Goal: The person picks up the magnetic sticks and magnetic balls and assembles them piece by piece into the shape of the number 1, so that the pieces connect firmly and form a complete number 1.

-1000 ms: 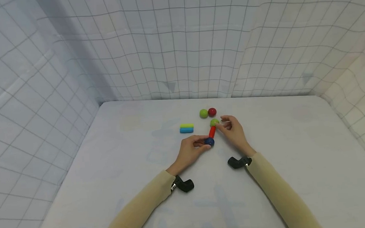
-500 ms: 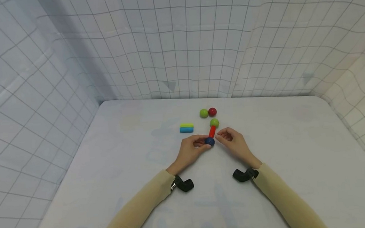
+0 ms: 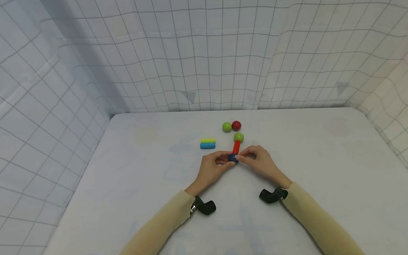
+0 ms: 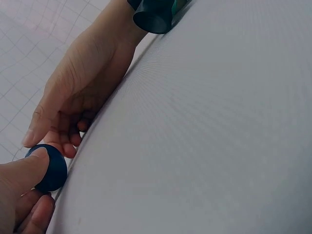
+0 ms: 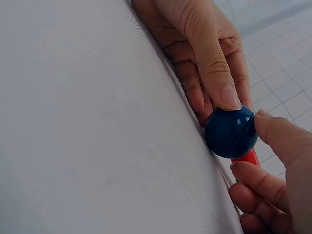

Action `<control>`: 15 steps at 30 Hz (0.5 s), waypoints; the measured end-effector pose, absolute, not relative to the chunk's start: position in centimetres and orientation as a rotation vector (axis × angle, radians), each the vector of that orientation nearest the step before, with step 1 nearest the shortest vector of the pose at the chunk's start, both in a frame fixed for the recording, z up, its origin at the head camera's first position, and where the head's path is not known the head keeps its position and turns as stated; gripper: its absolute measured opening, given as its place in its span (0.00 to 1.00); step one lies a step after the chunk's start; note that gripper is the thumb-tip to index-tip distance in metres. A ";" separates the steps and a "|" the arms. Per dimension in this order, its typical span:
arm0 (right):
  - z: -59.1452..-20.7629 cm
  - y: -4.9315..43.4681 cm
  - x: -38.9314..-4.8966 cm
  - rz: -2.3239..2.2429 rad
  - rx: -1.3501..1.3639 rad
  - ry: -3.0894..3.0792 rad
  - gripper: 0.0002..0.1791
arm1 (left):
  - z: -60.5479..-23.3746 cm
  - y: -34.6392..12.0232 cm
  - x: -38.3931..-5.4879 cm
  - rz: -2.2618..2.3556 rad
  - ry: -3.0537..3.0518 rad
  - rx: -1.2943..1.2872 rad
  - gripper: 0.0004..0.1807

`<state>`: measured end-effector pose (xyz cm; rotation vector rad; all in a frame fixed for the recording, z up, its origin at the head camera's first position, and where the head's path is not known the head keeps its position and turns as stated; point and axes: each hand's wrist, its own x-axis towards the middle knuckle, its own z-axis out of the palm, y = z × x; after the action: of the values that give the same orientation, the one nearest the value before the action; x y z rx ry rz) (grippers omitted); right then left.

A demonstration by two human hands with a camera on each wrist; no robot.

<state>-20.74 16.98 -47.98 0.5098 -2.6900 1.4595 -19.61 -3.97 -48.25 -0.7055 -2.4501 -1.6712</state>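
A dark blue ball (image 3: 232, 157) sits at the near end of a short red stick (image 3: 236, 146), with a green ball (image 3: 238, 137) at its far end. My left hand (image 3: 211, 170) pinches the blue ball between thumb and fingers. From the other side my right hand (image 3: 261, 165) has its thumb at the ball's edge and its curled forefinger beside the red stick. In the right wrist view the blue ball (image 5: 230, 132) lies between both hands, and only a bit of the red stick (image 5: 247, 157) shows.
Farther back on the white table (image 3: 149, 154) a second green ball (image 3: 226, 127) stands beside a red ball (image 3: 236, 125). To the left lie a yellow-green stick (image 3: 208, 141) and a blue stick (image 3: 208, 146), side by side. A gridded white curtain (image 3: 200, 65) encloses the table.
My right hand has left the green ball and come nearer, down to the blue ball. My left hand keeps its hold on the blue ball in the same place.
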 end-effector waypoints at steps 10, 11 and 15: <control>-47.9 16.8 -20.8 1.437 0.560 -2.669 0.10 | -48.2 -4.0 -19.6 -1.637 -2.462 -0.706 0.19; -47.8 16.9 -20.8 1.436 0.556 -2.673 0.10 | -48.2 -4.0 -19.6 -1.634 -2.459 -0.710 0.18; -47.7 16.9 -20.7 1.426 0.546 -2.685 0.11 | -48.2 -3.9 -19.6 -1.625 -2.447 -0.726 0.18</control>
<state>-20.65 16.93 -47.74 0.5461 -2.6851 1.4262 -19.61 -3.92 -48.24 -0.7265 -2.4465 -1.6254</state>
